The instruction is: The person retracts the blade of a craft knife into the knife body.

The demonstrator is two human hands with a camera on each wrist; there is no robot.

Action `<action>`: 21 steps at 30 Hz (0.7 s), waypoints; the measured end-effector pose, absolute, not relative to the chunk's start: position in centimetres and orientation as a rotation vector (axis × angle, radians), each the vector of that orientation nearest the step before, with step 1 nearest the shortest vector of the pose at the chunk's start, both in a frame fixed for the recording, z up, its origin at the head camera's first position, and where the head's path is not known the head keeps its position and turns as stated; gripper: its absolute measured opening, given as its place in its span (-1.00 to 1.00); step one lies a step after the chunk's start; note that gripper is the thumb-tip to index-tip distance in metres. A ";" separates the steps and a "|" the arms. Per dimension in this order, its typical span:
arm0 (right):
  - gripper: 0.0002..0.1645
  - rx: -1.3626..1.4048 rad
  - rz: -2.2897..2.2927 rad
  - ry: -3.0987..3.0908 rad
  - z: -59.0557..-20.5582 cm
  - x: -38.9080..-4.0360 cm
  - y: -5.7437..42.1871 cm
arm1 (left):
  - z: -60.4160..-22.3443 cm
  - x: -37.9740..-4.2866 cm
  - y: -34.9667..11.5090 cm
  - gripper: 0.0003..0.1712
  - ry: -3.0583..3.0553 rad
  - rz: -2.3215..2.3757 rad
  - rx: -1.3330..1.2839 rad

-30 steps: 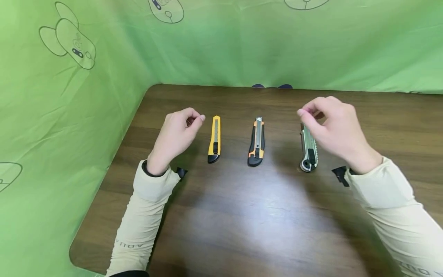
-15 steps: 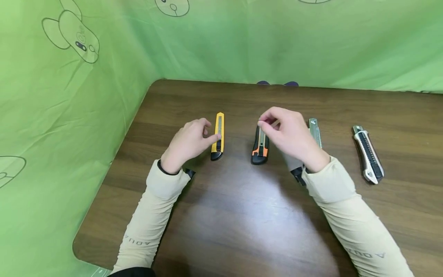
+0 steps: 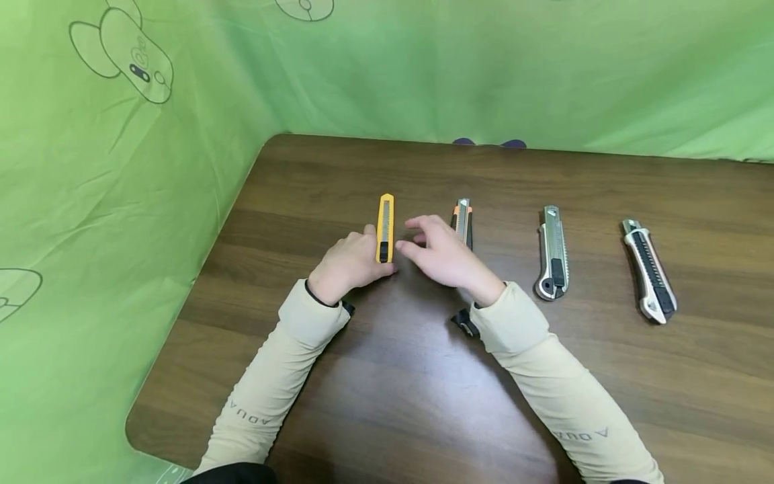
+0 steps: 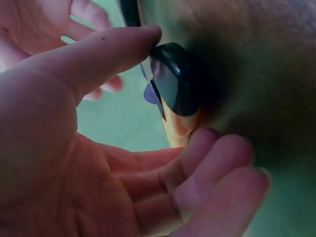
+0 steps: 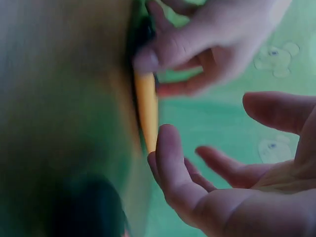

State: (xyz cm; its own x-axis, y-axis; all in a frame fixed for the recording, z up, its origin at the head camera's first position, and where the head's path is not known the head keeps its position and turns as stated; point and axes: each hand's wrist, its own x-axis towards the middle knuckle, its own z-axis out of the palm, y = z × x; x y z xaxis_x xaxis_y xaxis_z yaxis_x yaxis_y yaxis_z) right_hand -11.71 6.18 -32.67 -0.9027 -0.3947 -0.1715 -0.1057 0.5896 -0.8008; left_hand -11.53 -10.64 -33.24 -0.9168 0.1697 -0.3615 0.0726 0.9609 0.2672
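A yellow box cutter [image 3: 385,218] with a black end lies on the wooden table. My left hand [image 3: 346,267] holds its near end, with the thumb across the black end cap [image 4: 187,81] and curled fingers along the other side in the left wrist view. Just right of the yellow cutter hovers my right hand [image 3: 446,255], fingers loosely bent and apart, gripping nothing. It partly covers a black and orange box cutter [image 3: 463,216]. In the right wrist view, the yellow body [image 5: 146,103] shows between both hands.
To the right lie a green and silver box cutter [image 3: 552,252] and a white and black box cutter [image 3: 650,272]. Green cloth [image 3: 387,74] with cartoon outlines walls the back and left of the table [image 3: 411,403].
My right hand has swept left from above the green cutter, past the orange one, to beside the yellow cutter. My left hand has moved right and down, taking hold of the yellow cutter.
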 end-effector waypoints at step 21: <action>-0.41 -0.276 -1.567 2.127 -35.1 -10.7 3.9 | -33.9 -12.0 -10.8 -0.49 2.769 0.481 0.239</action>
State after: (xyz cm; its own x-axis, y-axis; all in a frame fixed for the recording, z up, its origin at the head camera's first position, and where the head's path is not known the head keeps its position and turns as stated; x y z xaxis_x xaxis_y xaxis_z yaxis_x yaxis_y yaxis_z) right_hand -10.72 3.88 -35.08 -0.8642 -0.4320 -0.2579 0.1183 0.3237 -0.9387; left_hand -11.96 -10.83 -33.85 -0.9348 0.2162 -0.2819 0.1086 0.9294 0.3528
